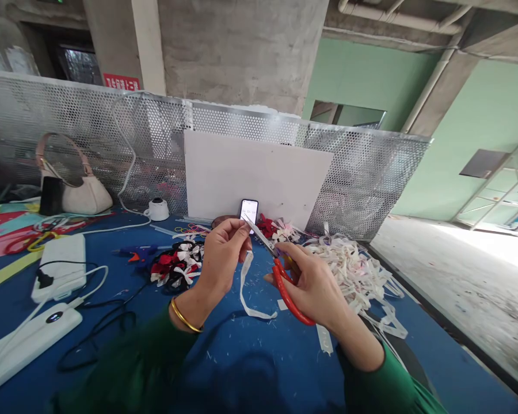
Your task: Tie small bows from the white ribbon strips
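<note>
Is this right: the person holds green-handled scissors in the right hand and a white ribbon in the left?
Not quite: the scissors have red-orange handles, not green, as the head view shows. They are in the right hand, and the white ribbon is in the left hand.

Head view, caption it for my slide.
Above a blue table, the left hand holds white ribbon; the right hand, red-handled scissors.

place: looks like a handcraft workshop in a rough-finished building | structure: bare concrete wall (237, 54), exposed pipe (397, 17), green-painted wall (457, 129), grey floor (496, 287) | divider: perforated metal screen (155, 129) behind table (224, 368) | on table: heaped pale ribbon (349, 267), clustered red, black and white bows (183, 264), glue gun (143, 251) | above table: red-handled scissors (285, 290)
</note>
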Motion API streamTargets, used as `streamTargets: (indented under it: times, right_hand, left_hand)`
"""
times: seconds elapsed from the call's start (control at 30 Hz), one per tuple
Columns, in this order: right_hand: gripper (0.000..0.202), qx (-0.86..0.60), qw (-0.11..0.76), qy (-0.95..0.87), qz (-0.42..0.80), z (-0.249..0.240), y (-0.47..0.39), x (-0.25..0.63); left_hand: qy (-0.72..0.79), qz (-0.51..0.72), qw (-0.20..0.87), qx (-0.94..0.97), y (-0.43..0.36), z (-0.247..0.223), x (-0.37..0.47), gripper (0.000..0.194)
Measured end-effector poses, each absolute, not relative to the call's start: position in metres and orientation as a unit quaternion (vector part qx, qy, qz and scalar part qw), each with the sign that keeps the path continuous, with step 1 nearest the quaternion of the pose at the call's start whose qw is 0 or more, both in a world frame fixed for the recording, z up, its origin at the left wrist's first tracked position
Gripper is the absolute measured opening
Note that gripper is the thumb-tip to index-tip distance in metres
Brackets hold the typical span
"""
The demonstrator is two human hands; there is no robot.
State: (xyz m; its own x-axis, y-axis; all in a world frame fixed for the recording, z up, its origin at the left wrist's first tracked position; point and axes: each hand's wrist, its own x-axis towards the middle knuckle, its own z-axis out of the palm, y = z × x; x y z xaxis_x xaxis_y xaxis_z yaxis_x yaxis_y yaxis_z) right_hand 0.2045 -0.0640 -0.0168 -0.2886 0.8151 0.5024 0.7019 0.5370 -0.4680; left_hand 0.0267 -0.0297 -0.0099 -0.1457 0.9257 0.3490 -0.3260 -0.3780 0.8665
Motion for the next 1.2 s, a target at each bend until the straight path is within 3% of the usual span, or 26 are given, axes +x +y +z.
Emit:
streamTargets:
  times: [0.4, 0.9, 1.2]
  right_hand:
    - [0.039, -0.464, 0.373, -0.799, 0.088, -0.02, -0.0645, 0.2021]
    - [0.042, -0.458, 0.367, -0.785, 0.198, -0.0192, -0.0642, 0.1973]
    - [0.028, -0.441, 0.368, -0.779, 0.252, -0.0244, -0.0626, 0.1957]
  left_hand:
    - [0.322, 0.69, 0.457, 0.461, -0.0301, -0.009, 0.0276, 0.019]
    - [0.312, 0.685, 0.491, 0.439, -0.0293, -0.0071, 0.0279, 0.017]
    - [0.304, 0.685, 0.494, 0.441, -0.0302, -0.0065, 0.0271, 0.017]
